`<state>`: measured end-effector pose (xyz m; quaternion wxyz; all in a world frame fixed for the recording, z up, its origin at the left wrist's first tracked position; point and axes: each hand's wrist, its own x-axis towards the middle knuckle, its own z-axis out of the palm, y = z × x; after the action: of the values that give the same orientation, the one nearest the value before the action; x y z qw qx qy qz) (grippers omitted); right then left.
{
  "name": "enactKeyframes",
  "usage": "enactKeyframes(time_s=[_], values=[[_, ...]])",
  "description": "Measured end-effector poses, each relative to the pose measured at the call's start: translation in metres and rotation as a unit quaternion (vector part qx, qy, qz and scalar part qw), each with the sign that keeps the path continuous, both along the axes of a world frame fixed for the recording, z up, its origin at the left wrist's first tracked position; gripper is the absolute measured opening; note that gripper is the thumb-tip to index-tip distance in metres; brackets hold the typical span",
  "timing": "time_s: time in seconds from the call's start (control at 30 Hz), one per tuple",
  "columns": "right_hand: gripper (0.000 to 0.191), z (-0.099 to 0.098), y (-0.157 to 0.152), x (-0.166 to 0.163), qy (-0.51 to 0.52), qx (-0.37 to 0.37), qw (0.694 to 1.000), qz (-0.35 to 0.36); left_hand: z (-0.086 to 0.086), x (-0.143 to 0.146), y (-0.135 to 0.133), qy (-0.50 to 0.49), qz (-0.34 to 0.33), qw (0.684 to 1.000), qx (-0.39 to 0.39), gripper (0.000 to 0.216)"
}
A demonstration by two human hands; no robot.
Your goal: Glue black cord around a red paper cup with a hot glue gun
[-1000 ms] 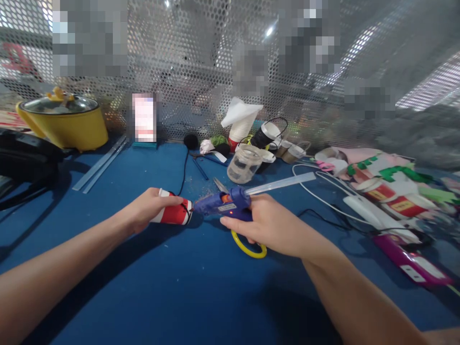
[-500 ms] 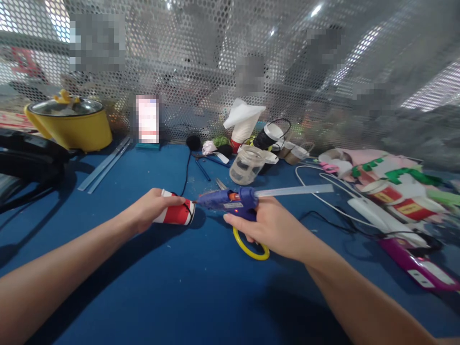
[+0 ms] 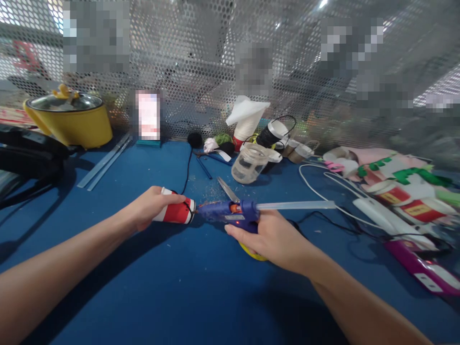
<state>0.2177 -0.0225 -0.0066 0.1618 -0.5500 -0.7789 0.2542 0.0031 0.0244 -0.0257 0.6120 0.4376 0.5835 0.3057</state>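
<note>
My left hand (image 3: 153, 206) is closed round a red and white paper cup (image 3: 176, 212) that lies on its side, base toward the right. Black yarn (image 3: 186, 184) runs from the back to the cup and loops near its base. In my right hand (image 3: 273, 237) is a blue hot glue gun (image 3: 224, 213), gripped by its handle, with a clear glue stick (image 3: 298, 205) sticking out behind. Its nozzle is at the cup's base edge; whether it touches I cannot tell. Scissors (image 3: 227, 189) with yellow handles lie beneath the gun, partly hidden by it and my hand.
Behind the gun stands a clear plastic jar (image 3: 249, 165), near stacked paper cups (image 3: 247, 127) and a black-wrapped cup (image 3: 272, 134). A purple power strip (image 3: 420, 268) and white cable (image 3: 305, 182) lie right. Left are a yellow pot (image 3: 77, 124), glue sticks (image 3: 104, 163) and a lit phone (image 3: 148, 116).
The glue gun has tilted, its rear dropping and its nozzle shifting slightly down along the cup's base. My right hand has lowered a little and covers more of the scissors' handles. The cup stays put.
</note>
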Motion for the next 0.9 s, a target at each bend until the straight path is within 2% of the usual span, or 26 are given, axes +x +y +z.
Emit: enactKeyframes(time_s=[0.2, 0.43, 0.6, 0.77, 0.9], values=[[0.022, -0.0020, -0.0012, -0.0013, -0.040, 0.047, 0.998, -0.008, 0.0002, 0.0002, -0.0010, 0.007, 0.009, 1.000, -0.001, 0.017], [0.023, -0.0028, -0.0011, -0.0011, -0.055, 0.052, 0.997, -0.015, 0.0000, 0.0006, -0.0010, 0.001, 0.005, 1.000, -0.001, 0.016], [0.021, -0.0009, -0.0021, -0.0010, -0.050, 0.035, 0.998, 0.011, 0.0006, 0.0016, -0.0012, 0.006, 0.008, 1.000, 0.003, 0.015], [0.021, -0.0018, -0.0018, -0.0008, -0.057, 0.039, 0.997, -0.020, -0.0005, 0.0006, -0.0014, 0.000, 0.009, 1.000, 0.002, 0.016], [0.021, -0.0009, -0.0005, -0.0004, -0.048, 0.029, 0.998, -0.006, -0.0015, -0.0003, -0.0018, -0.002, -0.007, 1.000, 0.012, 0.017]])
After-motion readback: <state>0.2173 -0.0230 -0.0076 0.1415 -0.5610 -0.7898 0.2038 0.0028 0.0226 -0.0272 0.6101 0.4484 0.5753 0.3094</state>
